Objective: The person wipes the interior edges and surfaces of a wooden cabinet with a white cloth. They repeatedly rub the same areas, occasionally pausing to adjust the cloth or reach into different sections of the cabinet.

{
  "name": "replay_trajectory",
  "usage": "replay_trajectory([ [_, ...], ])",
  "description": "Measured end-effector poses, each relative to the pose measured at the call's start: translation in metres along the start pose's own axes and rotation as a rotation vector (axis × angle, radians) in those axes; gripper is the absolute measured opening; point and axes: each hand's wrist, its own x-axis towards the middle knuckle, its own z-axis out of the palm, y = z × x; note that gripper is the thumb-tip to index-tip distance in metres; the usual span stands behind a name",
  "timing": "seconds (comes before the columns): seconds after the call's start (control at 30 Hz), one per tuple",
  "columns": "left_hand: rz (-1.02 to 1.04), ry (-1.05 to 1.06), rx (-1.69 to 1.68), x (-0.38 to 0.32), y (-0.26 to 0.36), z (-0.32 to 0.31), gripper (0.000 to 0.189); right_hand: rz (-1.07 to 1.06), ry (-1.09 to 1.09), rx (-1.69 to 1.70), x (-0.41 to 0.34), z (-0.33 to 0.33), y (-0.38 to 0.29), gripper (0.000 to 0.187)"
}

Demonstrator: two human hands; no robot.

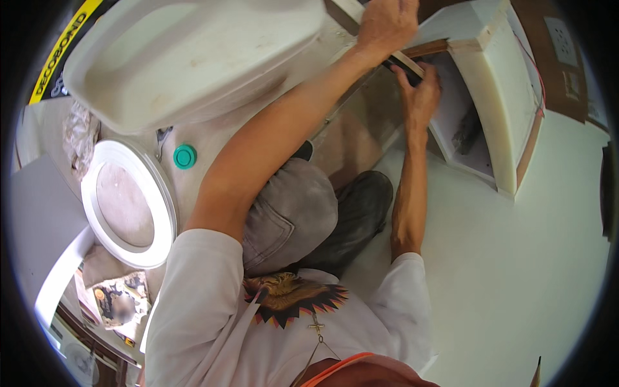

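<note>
A straight, narrow bar (408,66) with a pale face and a dark side slants across the upper middle of the view. My left hand (389,26) is closed around it near the top edge, its fingertips partly cut off. Lower down, my right hand (421,94) grips the bar's near end between thumb and fingers, beside the opening of a white box (493,92) with a curved edge. Brown wood shows along the box's rim, and something dark lies inside. My left forearm crosses above my bent knee.
At upper left lies a large white tub (193,63). Below it are a white ring (162,213), a green round cap (184,156), a small metal tool (163,140) and crumpled clear plastic (80,135). A pale panel (512,271) spans the right side. Thin red wire runs along the box.
</note>
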Motion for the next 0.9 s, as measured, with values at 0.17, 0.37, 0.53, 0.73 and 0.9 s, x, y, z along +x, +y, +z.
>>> replay_trajectory([
  [0.17, -0.092, -0.078, -0.073, 0.0, -0.007, -0.002, 0.022, 0.04, -0.151, -0.056, -0.004, -0.024, -0.014, 0.052],
  [0.37, -0.256, -0.101, -0.235, 0.003, 0.005, -0.007, 0.031, 0.27, -0.406, 0.202, -0.064, -0.056, -0.004, 0.051],
  [0.53, -0.456, -0.273, -0.311, 0.005, 0.014, -0.017, 0.025, 0.473, -0.495, 0.377, -0.105, -0.041, 0.021, 0.049],
  [0.73, -0.491, -0.358, -0.379, 0.001, 0.012, -0.021, 0.024, 0.446, -0.475, 0.523, -0.125, -0.013, 0.043, 0.044],
  [0.9, -0.466, -0.311, -0.395, 0.007, 0.014, -0.027, 0.023, 0.506, -0.325, 0.77, -0.121, -0.029, 0.046, 0.041],
])
